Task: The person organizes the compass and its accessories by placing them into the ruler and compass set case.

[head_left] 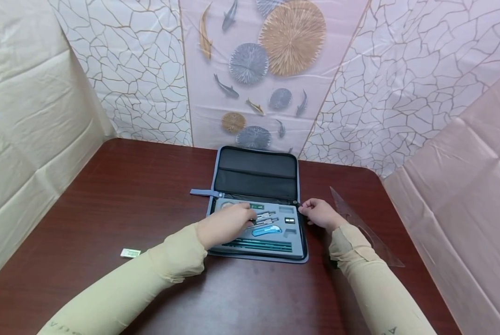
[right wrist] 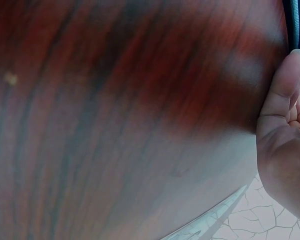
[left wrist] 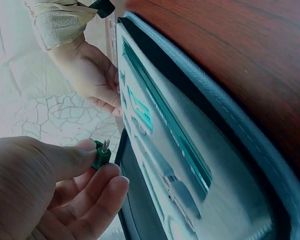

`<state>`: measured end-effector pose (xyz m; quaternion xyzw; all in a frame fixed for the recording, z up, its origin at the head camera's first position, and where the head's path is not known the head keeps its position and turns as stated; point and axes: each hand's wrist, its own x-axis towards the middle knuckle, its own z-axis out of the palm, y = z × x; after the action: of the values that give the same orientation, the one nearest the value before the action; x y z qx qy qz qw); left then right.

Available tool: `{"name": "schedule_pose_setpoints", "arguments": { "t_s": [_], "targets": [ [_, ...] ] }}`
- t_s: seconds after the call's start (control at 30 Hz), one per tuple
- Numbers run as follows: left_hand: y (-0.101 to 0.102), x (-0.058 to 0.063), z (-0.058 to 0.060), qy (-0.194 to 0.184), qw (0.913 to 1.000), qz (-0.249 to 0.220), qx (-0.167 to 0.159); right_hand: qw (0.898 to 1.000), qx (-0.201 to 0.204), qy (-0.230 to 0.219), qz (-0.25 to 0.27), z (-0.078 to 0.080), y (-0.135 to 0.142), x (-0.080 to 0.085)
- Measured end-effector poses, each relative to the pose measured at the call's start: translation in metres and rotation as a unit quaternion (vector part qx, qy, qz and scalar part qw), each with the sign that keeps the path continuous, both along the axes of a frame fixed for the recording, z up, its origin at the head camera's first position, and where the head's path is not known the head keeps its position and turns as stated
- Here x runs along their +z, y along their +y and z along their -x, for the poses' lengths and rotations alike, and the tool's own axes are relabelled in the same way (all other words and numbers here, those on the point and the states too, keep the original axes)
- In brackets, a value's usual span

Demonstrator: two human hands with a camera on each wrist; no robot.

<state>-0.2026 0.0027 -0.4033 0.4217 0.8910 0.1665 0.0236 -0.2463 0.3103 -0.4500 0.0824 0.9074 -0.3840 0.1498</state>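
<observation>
Edges: the table (head_left: 107,200) meets cloth (head_left: 28,149) on three sides; its near edge is out of view. Your case (head_left: 304,259) lies unfolded right of the middle, lid (head_left: 256,163) to the back, close to the far edge. The wider stretch of table lies to your left, reached into only by the strap (head_left: 203,192) and, well apart, one white block (head_left: 130,252). To your right, room is tighter: the triangle (head_left: 364,228) lies between the case and the right edge, just beside your forearm.

Grip, left: your left hand (head_left: 229,222) pinches a green piece (left wrist: 101,158) between thumb and fingertips, prongs exposed, above the tray (head_left: 271,207) and apart from it. Grip, right: your right hand (head_left: 323,214) pinches the case's right edge near the hinge; whether cloth or zip pull, cannot tell.

Count, in tray: one knife (head_left: 267,231), one sharpener (head_left: 289,220), one green box (head_left: 256,206), two metal tools (head_left: 263,222) side by side, partly behind your left fingers. Pencils (head_left: 266,244): at least two, in the front slot; exact number unclear. Two recesses at the right show grey bottoms.
</observation>
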Motion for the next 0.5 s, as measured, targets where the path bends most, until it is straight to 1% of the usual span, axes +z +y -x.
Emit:
{"name": "schedule_pose_setpoints", "arguments": {
  "t_s": [0.1, 0.3, 0.5],
  "targets": [
    [0.008, 0.000, 0.001, -0.006, 1.0000, 0.002, -0.001, 1.000, -0.006, -0.001, 0.000, 0.001, 0.000, 0.000],
    [0.030, 0.002, 0.000, -0.010, 0.9998, 0.004, -0.019, 1.000, -0.002, 0.000, 0.002, 0.002, 0.002, -0.001],
    [0.046, -0.001, 0.000, 0.003, 0.9995, -0.001, -0.030, 1.000, -0.001, 0.001, 0.003, 0.002, 0.001, -0.002]
  ]
}}
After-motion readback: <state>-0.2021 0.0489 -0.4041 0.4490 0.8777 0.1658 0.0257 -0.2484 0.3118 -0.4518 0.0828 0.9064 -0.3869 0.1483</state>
